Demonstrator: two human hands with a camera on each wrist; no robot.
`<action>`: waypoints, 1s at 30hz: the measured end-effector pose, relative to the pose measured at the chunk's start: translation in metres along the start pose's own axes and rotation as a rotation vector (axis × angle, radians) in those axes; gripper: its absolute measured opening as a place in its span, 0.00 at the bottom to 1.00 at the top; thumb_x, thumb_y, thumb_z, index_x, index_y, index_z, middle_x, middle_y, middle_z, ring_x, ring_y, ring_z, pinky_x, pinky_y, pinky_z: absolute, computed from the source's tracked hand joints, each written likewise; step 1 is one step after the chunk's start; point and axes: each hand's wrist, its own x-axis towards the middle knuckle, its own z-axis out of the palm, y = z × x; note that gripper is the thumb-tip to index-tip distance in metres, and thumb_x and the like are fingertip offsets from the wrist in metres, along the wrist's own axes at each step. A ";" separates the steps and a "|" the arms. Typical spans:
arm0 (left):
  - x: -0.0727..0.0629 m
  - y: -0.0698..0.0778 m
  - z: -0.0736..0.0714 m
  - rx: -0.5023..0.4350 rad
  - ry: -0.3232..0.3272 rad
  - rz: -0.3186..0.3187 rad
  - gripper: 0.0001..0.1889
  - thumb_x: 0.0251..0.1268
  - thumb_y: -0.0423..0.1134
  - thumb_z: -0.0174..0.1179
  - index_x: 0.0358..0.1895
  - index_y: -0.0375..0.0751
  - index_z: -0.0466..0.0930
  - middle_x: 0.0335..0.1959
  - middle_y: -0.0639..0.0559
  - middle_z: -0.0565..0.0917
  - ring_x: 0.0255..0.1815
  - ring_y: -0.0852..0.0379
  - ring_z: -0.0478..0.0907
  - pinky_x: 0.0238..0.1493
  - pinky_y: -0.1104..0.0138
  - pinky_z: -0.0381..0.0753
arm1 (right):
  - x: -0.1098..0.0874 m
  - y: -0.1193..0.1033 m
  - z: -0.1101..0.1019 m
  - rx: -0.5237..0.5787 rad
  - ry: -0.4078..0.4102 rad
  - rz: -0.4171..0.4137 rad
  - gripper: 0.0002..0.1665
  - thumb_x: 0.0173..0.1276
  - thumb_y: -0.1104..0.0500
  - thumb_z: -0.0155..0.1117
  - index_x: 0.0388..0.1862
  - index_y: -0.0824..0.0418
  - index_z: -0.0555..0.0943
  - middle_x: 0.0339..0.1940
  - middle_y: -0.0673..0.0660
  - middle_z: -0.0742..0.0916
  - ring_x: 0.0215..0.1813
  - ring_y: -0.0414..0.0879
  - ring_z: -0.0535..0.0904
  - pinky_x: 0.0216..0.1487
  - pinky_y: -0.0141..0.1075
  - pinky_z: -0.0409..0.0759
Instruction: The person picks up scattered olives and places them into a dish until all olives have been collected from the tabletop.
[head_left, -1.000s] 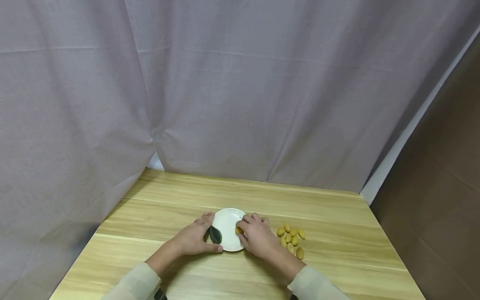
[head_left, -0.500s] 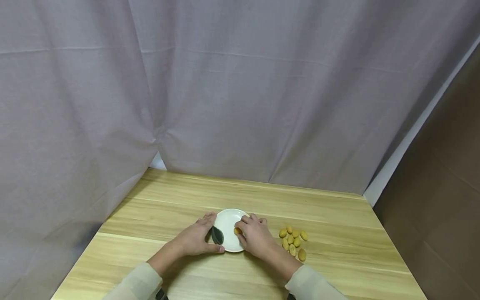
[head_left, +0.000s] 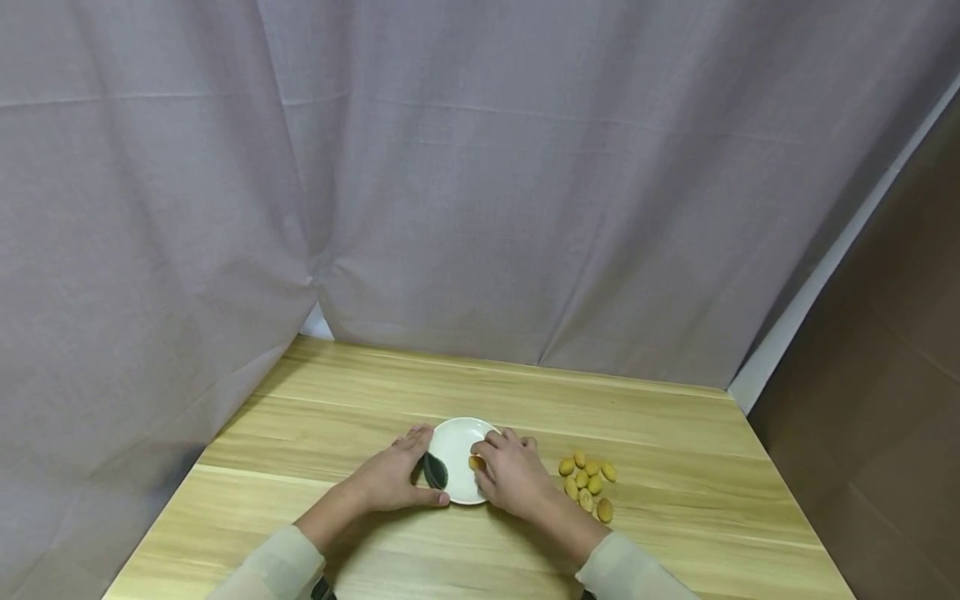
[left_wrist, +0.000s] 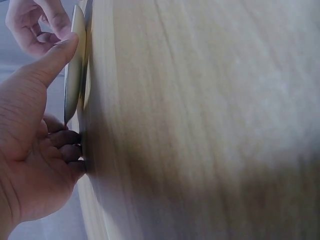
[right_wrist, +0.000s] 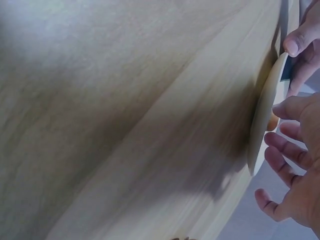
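A small white plate (head_left: pixel 457 440) stands on the table, with a dark green leaf shape (head_left: pixel 435 472) at its left side; I cannot tell whether it is a real leaf. My left hand (head_left: pixel 391 478) grips the plate's left edge, its thumb (left_wrist: pixel 62 52) on the near rim in the left wrist view. Over the plate's right part, my right hand (head_left: pixel 516 475) pinches an orange kumquat (head_left: pixel 476 462) low over the plate between thumb and forefinger. In the right wrist view the kumquat (right_wrist: pixel 272 121) is partly hidden by the fingers, and the other fingers are spread loosely.
Several yellow-orange kumquats (head_left: pixel 585 482) lie in a loose group to the right of my right hand. The wooden table (head_left: pixel 375 383) is bordered by a grey curtain (head_left: pixel 450 208) at the back and left, with a brown panel (head_left: pixel 885 400) on the right.
The view has shifted slightly. Both hands keep their places at the plate; the right fingers have moved a little, and slightly more of the kumquat shows than half a second ago.
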 end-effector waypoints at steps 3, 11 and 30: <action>0.000 -0.001 0.001 -0.001 0.000 0.002 0.67 0.63 0.70 0.75 0.88 0.27 0.51 0.91 0.32 0.54 0.93 0.33 0.52 0.92 0.39 0.58 | -0.003 0.001 -0.004 0.022 -0.005 0.014 0.17 0.74 0.53 0.76 0.57 0.55 0.88 0.53 0.55 0.89 0.59 0.56 0.84 0.56 0.63 0.84; 0.001 -0.003 0.002 0.009 0.007 0.006 0.67 0.63 0.70 0.75 0.88 0.27 0.52 0.91 0.33 0.55 0.93 0.34 0.52 0.92 0.40 0.57 | -0.015 0.015 -0.014 0.039 0.045 0.038 0.16 0.76 0.53 0.74 0.58 0.57 0.90 0.55 0.54 0.90 0.57 0.55 0.84 0.57 0.65 0.84; -0.001 0.001 -0.001 -0.013 0.001 0.002 0.68 0.61 0.70 0.77 0.88 0.27 0.51 0.91 0.33 0.54 0.93 0.33 0.51 0.92 0.40 0.56 | -0.052 0.055 -0.041 0.012 0.070 0.124 0.19 0.72 0.57 0.79 0.59 0.61 0.89 0.51 0.56 0.90 0.51 0.54 0.83 0.59 0.70 0.85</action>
